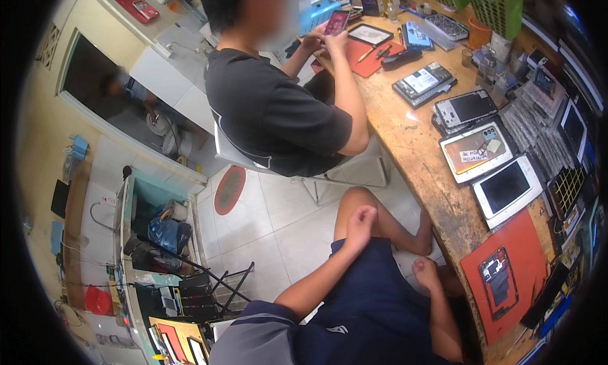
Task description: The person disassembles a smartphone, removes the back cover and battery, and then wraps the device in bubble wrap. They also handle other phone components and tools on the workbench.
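Observation:
My left hand point(360, 227) is raised over my thigh, its fingers curled in, and nothing shows in it. Lower and to the right, my right hand point(425, 271) is closed like a fist beside the bench edge, with no object visible in it. Nearest to it on the wooden bench point(437, 203) lies a stripped black phone frame point(500, 282), on a red mat point(472, 282). Farther along are a white tablet point(506, 186), an opened phone back with an orange-gold panel point(475, 153), and a grey phone housing point(465, 106).
A co-worker in a dark shirt point(272, 105) sits at the bench holding a phone point(336, 23). Small tools lie on another red mat point(364, 59). Green baskets point(497, 10) stand behind. To the left are a folding stand point(221, 282) and an oval floor mat point(229, 191).

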Tool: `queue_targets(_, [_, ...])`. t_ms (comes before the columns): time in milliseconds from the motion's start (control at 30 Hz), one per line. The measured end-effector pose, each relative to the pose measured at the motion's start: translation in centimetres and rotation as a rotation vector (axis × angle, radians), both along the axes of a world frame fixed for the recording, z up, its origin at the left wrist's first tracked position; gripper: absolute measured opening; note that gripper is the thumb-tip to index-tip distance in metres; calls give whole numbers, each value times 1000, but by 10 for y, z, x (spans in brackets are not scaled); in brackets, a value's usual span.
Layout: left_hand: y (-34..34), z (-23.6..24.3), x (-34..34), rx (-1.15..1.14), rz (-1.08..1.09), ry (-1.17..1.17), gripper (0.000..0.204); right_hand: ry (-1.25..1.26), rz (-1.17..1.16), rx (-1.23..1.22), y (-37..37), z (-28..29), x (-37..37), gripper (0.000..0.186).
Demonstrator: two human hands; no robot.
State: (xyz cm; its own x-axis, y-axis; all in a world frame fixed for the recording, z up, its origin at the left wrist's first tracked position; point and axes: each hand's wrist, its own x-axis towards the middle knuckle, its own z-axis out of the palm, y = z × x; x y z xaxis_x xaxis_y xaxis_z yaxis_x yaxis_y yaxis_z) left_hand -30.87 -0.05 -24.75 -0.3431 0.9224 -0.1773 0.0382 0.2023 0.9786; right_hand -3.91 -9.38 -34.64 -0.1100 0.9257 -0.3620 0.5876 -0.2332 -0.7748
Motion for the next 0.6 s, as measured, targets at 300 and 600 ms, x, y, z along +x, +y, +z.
queue_targets(300, [-39,152,62,200,-443,-232,8,422,200,327,-18,256,-7,11])
queue_targets(600, [-24,184,80,115,-411,-750,19,170,-65,858,30,327,0,20])
